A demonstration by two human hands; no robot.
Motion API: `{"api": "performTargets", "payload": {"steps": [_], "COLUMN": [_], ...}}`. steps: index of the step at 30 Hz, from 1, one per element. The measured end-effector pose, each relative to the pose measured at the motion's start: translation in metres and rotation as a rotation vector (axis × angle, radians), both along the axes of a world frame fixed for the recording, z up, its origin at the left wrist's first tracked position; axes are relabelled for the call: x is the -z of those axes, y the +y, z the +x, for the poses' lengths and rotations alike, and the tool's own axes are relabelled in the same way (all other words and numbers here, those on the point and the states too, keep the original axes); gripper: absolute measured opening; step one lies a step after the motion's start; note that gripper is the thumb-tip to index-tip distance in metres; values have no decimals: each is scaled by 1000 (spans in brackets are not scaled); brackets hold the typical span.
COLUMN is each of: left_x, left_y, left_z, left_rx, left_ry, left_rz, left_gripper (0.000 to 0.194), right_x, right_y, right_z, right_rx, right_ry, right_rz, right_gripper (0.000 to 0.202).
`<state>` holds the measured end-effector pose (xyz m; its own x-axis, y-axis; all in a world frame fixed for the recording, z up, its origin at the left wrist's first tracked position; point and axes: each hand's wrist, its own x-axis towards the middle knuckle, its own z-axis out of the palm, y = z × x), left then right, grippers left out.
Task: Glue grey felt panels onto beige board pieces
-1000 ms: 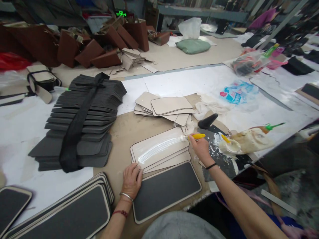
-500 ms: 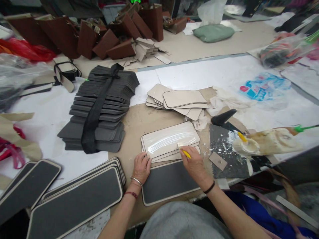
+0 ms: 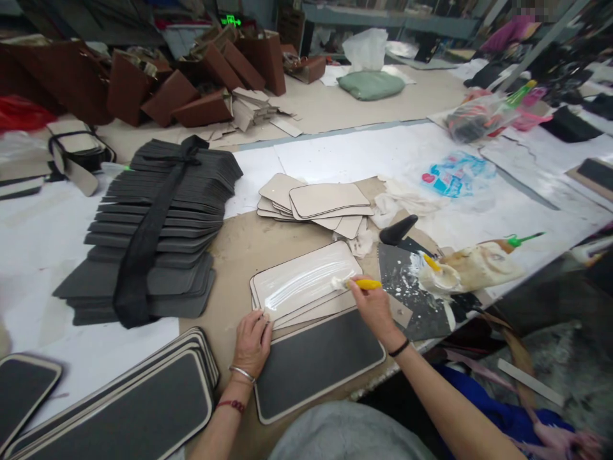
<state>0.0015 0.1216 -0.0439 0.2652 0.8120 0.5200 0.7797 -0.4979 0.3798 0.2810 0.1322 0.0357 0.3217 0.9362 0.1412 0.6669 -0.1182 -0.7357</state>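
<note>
My right hand (image 3: 374, 310) is closed round a yellow-handled brush (image 3: 368, 283), its white-coated tip touching the right part of a beige panel (image 3: 301, 281). Wet white streaks of what looks like glue run across this rounded panel, which lies on other beige panels. At its lower left corner, my left hand (image 3: 253, 342) grips the edge with bent fingers close together. Just below lies a dark grey panel (image 3: 320, 364) with a pale border. To the right, a glue-smeared container (image 3: 439, 280) with another yellow handle sits on a spattered dark sheet (image 3: 402, 287).
Loose beige panels (image 3: 330, 201) lie beyond my hands. A strap-tied stack of dark grey pieces (image 3: 158, 230) stands left, bordered panels (image 3: 143, 409) front left. Brown bags (image 3: 215, 70) line the back. A black-handled tool (image 3: 398, 230) and a stained bottle (image 3: 483, 263) are right.
My view has swung to the right, so things sit further left in the picture. The brush now lies flatter, pointing left, with more of its yellow handle showing. My left hand stays at the panel's corner.
</note>
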Motion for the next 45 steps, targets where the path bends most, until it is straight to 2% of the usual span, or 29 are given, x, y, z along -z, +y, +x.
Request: {"api": "performTargets", "payload": {"steps": [3,6,9,12,16,20,25,27,32,37,39,41,42,45], "left_x": [0,0,0,0,0,0,-2,-3,-3,-4,-4,-3,-3,-1], "left_y": [0,0,0,1,1,1,-2,-3,-3,-3,-2,-2,-2,-1], "left_z": [0,1,0,0,1,2,3,4,4,4,3,3,3,2], "left_rx": [3,0,4,-1,0,-12,-32,-46,-64,-54,-46,-40,-38,-37], "left_ry": [4,2,2,-10,-22,-26,-27,-30,-21,-19,-14,-7,-4,-11], "left_rz": [7,13,15,5,8,5,-42,-74,-105,-79,-62,-49,-47,-48], "left_gripper": [16,16,16,16,17,17,16,15,14,15,16,17,18,18], "right_x": [-9,-11,-5,2,1,-8,-18,-20,-20,-14,-8,-1,3,9], "right_y": [14,37,65,84,79,59,45,45,52,64,70,77,81,89], "right_z": [25,13,2,17,54,64,40,23,-39,-109,-128,-130,-122,-66], "right_rx": [81,43,-30,14,137,73,64,9,-211,-335,-361,-355,-335,-177], "right_ry": [-82,-26,57,-6,-162,-238,-227,-171,128,350,371,332,296,145], "right_rz": [27,51,55,6,-36,-23,-27,-9,-17,-46,-63,-83,-87,-76], "right_gripper": [27,28,30,33,36,36,37,35,29,25,24,24,24,28]}}
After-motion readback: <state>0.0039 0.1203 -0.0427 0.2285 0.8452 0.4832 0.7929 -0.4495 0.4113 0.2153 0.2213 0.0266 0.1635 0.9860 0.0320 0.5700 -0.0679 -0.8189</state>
